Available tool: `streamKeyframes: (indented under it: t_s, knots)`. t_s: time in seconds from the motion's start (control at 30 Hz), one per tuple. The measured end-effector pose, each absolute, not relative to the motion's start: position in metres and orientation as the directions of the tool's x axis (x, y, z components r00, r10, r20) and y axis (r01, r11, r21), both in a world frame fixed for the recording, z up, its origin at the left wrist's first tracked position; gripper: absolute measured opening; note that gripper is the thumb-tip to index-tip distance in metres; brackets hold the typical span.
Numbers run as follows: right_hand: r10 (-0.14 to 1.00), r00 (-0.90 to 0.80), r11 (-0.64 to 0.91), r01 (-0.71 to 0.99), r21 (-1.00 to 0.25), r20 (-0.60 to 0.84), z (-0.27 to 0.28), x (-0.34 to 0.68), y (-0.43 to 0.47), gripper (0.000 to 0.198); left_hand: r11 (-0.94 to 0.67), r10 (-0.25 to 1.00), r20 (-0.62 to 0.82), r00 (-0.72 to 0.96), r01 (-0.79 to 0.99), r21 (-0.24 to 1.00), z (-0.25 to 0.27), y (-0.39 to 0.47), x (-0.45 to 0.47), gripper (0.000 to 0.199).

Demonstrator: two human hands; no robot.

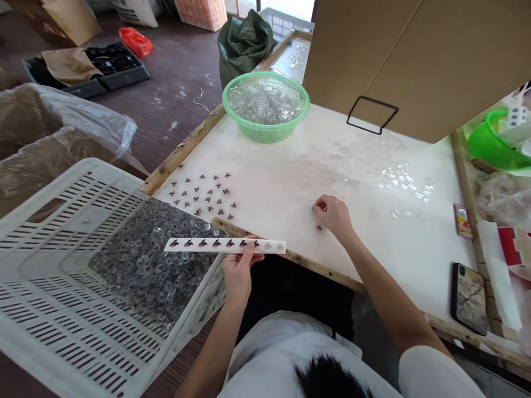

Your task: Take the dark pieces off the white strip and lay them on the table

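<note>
Left hand: the left hand [237,269] is raised in front of the body over the near table edge, forearm coming up from below, fingers curled and pressed around the white strip [225,245], thumb on top.
White strip: held level, its left end over the white crate [62,309]; a row of small dark pieces fills its left part, and its right end carries only pale spots.
Right hand: the right hand [332,214] lies palm down on the white table [373,232], arm stretched forward from the right; fingertips are drawn together at the far-left side, whether pinching anything cannot be told.
Loose piece: one small dark piece [319,227] lies on the table just beside the right hand.
Laid-out pieces: rows of dark pieces [203,194] sit near the table's left edge.
Green basket: the green basket [266,105] of clear pieces stands at the far side.
Phone: a phone [469,298] lies near the right edge.
</note>
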State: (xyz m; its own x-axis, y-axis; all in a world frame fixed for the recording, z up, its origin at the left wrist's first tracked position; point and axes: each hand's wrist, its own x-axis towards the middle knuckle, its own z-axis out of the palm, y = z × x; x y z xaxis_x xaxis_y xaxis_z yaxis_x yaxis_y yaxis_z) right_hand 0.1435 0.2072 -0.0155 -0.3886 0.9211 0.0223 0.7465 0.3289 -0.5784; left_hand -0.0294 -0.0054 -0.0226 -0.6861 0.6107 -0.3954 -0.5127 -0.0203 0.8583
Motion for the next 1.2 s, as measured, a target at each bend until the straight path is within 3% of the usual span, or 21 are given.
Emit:
streamKeyframes:
  t_s: [0.23,0.33,0.53,0.77,0.87,0.97,1.1,1.2]
  knots:
    - [0.85,-0.526,0.428,0.704,-0.567,-0.011,-0.01,0.156,0.166,0.019,-0.016,0.637,-0.372,-0.675,-0.495,0.869,-0.02,-0.009,-0.023,0.03]
    - [0.84,-0.538,0.487,0.693,-0.531,0.069,0.003,0.148,0.15,0.017,-0.005,0.662,-0.337,-0.67,-0.454,0.891,-0.018,-0.008,-0.02,0.031]
    - [0.668,-0.732,0.533,0.343,-0.773,0.136,0.03,0.099,0.106,0.011,0.046,0.696,-0.295,-0.655,-0.369,0.928,-0.014,-0.005,-0.016,0.034]
    - [0.572,-0.762,0.657,0.204,-0.726,0.303,0.027,0.082,0.098,0.014,0.019,0.712,-0.393,-0.582,-0.544,0.839,-0.019,-0.005,-0.021,0.043]
    - [0.724,-0.616,0.53,0.209,-0.822,0.311,0.027,0.093,0.132,0.008,0.007,0.695,-0.409,-0.591,-0.564,0.826,-0.021,-0.003,-0.024,0.042]
    - [0.906,-0.398,0.307,0.377,-0.874,0.147,0.021,0.107,0.182,0.008,-0.003,0.676,-0.418,-0.607,-0.569,0.822,-0.023,-0.002,-0.028,0.04]
    - [0.937,-0.344,0.156,0.56,-0.813,-0.057,0.003,0.119,0.226,0.013,0.005,0.679,-0.42,-0.602,-0.569,0.822,-0.025,-0.004,-0.031,0.039]
    - [0.928,-0.364,0.169,0.602,-0.781,-0.079,-0.007,0.117,0.232,0.012,0.008,0.686,-0.414,-0.599,-0.563,0.827,-0.026,-0.007,-0.031,0.039]
